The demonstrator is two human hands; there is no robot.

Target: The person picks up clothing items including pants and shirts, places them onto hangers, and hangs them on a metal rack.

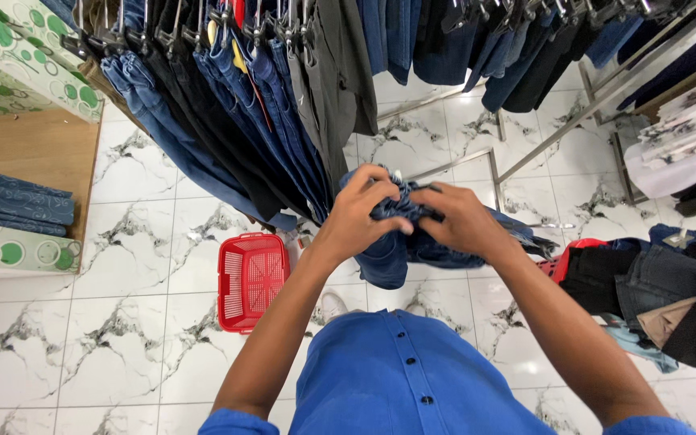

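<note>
Bright, even shop light seen through a wide lens

Glossy marble floor [147, 322] throws back soft glare near the bottom right; shadows under the hanging jeans [227, 121] are faint. Straight rack bars [573, 121] bow toward the edges, and focus stays sharp throughout.

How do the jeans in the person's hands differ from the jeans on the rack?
The held jeans are bunched up between the left hand and right hand; the rack jeans hang straight from hangers. The held jeans are a single pair; the rack jeans are many, packed side by side. Both are blue denim.
</note>
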